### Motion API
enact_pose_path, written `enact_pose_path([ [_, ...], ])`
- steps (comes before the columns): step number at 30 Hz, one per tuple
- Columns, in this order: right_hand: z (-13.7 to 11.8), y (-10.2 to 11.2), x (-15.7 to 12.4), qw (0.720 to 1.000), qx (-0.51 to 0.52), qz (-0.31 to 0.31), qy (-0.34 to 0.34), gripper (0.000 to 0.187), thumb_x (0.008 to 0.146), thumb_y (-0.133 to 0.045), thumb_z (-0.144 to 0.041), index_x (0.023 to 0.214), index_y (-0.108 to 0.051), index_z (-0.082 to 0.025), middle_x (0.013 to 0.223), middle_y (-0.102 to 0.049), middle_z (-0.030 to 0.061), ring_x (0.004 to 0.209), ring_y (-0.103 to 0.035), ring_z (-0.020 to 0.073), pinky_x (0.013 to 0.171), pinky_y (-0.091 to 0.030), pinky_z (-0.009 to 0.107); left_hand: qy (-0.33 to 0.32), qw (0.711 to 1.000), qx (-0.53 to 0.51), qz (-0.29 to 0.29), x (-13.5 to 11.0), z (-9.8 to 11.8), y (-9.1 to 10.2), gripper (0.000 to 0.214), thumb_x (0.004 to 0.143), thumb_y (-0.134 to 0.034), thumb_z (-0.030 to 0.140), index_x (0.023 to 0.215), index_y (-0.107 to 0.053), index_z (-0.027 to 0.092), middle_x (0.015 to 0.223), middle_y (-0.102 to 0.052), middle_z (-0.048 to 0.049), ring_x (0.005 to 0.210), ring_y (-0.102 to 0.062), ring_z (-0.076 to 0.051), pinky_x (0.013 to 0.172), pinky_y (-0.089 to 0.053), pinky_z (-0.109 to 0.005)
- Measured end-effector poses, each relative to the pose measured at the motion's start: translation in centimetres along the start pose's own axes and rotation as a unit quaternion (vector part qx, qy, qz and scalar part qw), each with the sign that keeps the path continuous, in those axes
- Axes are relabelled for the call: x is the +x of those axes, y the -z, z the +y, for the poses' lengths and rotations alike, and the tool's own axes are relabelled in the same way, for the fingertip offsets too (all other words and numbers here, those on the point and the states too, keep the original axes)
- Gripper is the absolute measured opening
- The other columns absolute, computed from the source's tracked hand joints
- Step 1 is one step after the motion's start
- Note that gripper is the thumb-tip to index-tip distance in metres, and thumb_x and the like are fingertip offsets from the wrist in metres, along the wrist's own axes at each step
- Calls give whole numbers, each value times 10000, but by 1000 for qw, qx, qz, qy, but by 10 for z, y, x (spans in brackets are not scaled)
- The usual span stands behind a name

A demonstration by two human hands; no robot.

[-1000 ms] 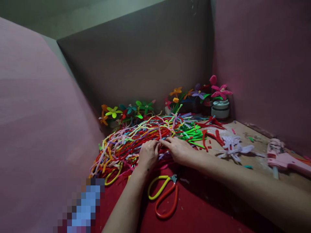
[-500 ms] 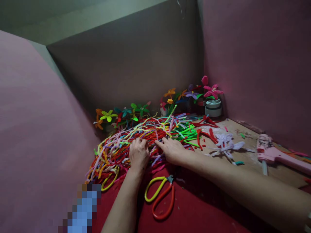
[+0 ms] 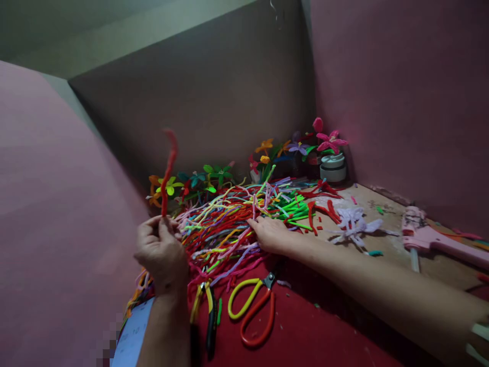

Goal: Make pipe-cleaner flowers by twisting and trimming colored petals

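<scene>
A fuzzy red pipe cleaner (image 3: 165,186) stands upright, its tip bent over, pinched between the thumb and fingers of my left hand (image 3: 162,250). That hand is raised at the left end of a big heap of multicoloured pipe cleaners (image 3: 221,216). My right hand (image 3: 271,234) rests at the heap's near right side, its fingers closed on pipe cleaners there; the fingertips are partly hidden. Just below, scissors (image 3: 257,311) with one yellow and one red handle lie on the red cloth. Yellow-and-black pliers (image 3: 208,311) lie beside my left wrist.
Pipe-cleaner flowers (image 3: 221,173) line the back wall. A grey-white lidded jar (image 3: 333,168) stands in the corner. On the brown board (image 3: 389,209) at right are a pale lilac pipe-cleaner piece (image 3: 353,227), red offcuts and a pink glue gun (image 3: 431,239). A white printed sheet (image 3: 132,331) shows at lower left.
My left hand has moved left and up out of the heap, now with a red pipe cleaner in it. The pliers have come into sight. My right hand has stayed at the heap.
</scene>
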State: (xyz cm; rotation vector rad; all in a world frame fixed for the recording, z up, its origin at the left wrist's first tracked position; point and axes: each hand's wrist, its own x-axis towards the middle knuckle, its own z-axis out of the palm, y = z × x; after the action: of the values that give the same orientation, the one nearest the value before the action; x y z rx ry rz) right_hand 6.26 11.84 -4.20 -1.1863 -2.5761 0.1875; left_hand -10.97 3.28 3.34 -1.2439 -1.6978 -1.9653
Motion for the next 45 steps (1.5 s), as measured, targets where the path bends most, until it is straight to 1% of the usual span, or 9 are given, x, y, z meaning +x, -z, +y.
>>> enact_pose_path([
  [4, 1, 9, -9, 997, 64, 31, 31, 489, 752, -493, -254, 1238, -459, -288, 1088, -546, 89, 904, -572, 224, 717, -446, 322, 18, 991, -122, -58, -10, 23, 4, 146, 769, -531, 308, 843, -503, 186, 658, -493, 42, 457, -396, -49, 420, -329, -182],
  [9, -3, 33, -28, 947, 278, 146, 60, 267, 801, -459, -207, 971, -664, -220, 1050, -593, 66, 972, -536, 181, 854, -398, 297, -9, 974, 47, -221, -34, 31, -9, 153, 793, -481, 318, 775, -536, 177, 583, -517, 34, 507, -477, -83, 500, -388, -191],
  [13, -9, 50, -38, 767, 637, 83, 0, 328, 789, -497, -320, 1059, -584, -155, 809, -636, 45, 641, -570, 125, 600, -461, 263, -84, 934, 160, -309, -61, 35, -23, 161, 834, -403, 314, 815, -518, 202, 560, -532, 34, 488, -502, -102, 503, -361, -207],
  [17, -2, 56, -40, 580, 805, 116, -45, 180, 748, -556, -294, 771, -602, -122, 621, -603, 15, 563, -553, 99, 601, -449, 246, -212, 857, 295, -366, -83, 39, -28, 160, 848, -363, 266, 813, -508, 209, 633, -602, -9, 543, -562, -133, 491, -299, -231],
  [20, 12, 56, -40, 480, 859, 152, -94, 134, 768, -511, -206, 679, -568, -123, 563, -580, 12, 544, -552, 108, 607, -455, 270, -269, 807, 332, -409, -91, 42, -26, 155, 839, -356, 208, 776, -498, 215, 639, -615, -11, 552, -573, -137, 478, -261, -246],
  [23, 26, 53, -40, 422, 879, 177, -134, 139, 798, -455, -158, 697, -546, -133, 532, -543, -4, 493, -521, 101, 544, -442, 260, -276, 785, 334, -442, -97, 42, -23, 166, 837, -350, 183, 770, -496, 227, 631, -622, 0, 564, -582, -139, 481, -257, -250],
  [35, 56, 61, -41, 397, 883, 173, -181, 171, 823, -368, -117, 686, -468, -138, 346, -181, -109, 297, -102, 39, 303, -97, 155, -318, 720, 303, -538, -114, 41, -20, 216, 785, -416, 136, 915, -531, 264, 724, -651, 22, 626, -600, -156, 484, -262, -260],
  [40, 40, 53, -44, 362, 907, 155, -150, 134, 844, -399, -166, 774, -510, -143, 476, -470, -40, 398, -421, 62, 434, -369, 188, -305, 761, 339, -461, -112, 35, -20, 179, 837, -352, 185, 829, -524, 235, 675, -632, 12, 574, -584, -145, 477, -249, -264],
  [45, 15, 41, -50, 494, 854, 143, -79, 160, 774, -539, -240, 856, -585, -111, 586, -601, 12, 558, -555, 106, 583, -424, 244, -306, 780, 351, -417, -106, 32, -19, 194, 849, -357, 246, 738, -513, 219, 646, -619, 10, 577, -582, -138, 490, -258, -260],
])
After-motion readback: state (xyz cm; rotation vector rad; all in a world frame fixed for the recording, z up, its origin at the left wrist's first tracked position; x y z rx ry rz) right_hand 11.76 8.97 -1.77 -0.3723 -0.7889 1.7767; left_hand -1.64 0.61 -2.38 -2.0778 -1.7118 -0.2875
